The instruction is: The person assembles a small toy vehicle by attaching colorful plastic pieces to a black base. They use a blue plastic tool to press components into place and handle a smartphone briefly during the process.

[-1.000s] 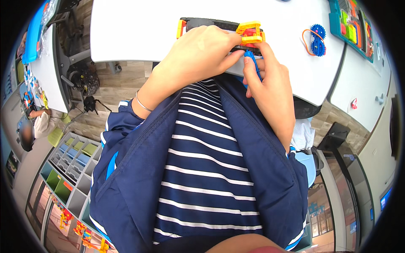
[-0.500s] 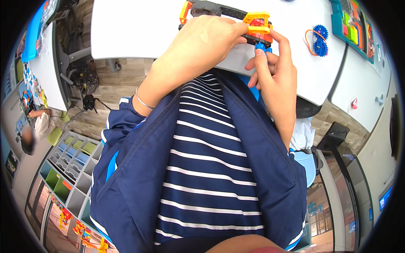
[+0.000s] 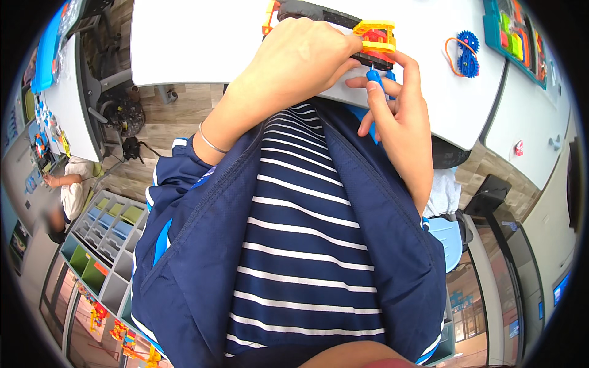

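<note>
Inward bends left hand [image 3: 307,54]; right hand [image 3: 402,113] curls (blue tool [image 3: 373,75] pinched).

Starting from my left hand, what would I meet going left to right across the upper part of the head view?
Left hand → right hand → pair of blue gears → teal tray of colourful parts.

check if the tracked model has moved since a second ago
Yes: the model has shifted forward, farther from the near edge of the table.

Long black model [image 3: 336,17], yellow-red ends, crosswise over white tabletop [image 3: 202,49]; blue tool [image 3: 374,77] tilted, tip at right end.
</note>
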A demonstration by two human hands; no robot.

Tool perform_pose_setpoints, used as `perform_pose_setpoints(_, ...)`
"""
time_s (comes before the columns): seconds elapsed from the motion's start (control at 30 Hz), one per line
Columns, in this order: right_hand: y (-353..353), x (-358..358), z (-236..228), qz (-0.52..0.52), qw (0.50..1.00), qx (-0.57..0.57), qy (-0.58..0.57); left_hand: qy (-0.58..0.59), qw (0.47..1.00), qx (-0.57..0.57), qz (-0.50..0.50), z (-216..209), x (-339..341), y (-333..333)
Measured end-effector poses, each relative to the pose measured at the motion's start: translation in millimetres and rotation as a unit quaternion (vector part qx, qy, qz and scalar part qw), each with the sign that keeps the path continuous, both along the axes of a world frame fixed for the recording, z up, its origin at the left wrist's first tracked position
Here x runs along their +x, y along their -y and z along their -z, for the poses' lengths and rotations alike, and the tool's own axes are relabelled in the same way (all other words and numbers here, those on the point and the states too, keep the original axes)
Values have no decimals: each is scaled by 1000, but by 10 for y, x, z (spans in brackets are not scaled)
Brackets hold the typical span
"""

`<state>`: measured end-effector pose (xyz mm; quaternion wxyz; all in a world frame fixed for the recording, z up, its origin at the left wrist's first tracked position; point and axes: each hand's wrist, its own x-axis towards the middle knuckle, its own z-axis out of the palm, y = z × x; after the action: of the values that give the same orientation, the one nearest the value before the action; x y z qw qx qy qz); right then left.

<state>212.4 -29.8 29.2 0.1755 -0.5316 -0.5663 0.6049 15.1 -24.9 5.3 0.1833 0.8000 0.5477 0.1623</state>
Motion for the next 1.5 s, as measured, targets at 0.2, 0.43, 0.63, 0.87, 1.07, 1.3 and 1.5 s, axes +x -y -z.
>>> perform_pose_setpoints(0.2,-15,-31,6,4,999,22,26,-11,1000,17,-9,43,43,18)
perform_pose_setpoints(0.43,-36,-43,26,-16,997,46,65,-28,999,23,-10,84,79,28)
perform_pose_setpoints(0.63,-39,-58,20,-27,994,63,88,-23,999,48,3,95,87,18)
perform_pose_setpoints(0.87,-26,-66,58,-43,986,99,128,-56,998,42,5,101,122,31)
perform_pose_setpoints(1.07,-25,-67,109,-53,981,131,135,-45,997,57,15,63,152,50)
perform_pose_setpoints(1.3,-27,-97,119,-39,985,113,125,-61,996,63,20,36,178,71)
perform_pose_setpoints(1.5,-32,-119,104,-28,988,108,104,-82,995,58,23,22,198,83)
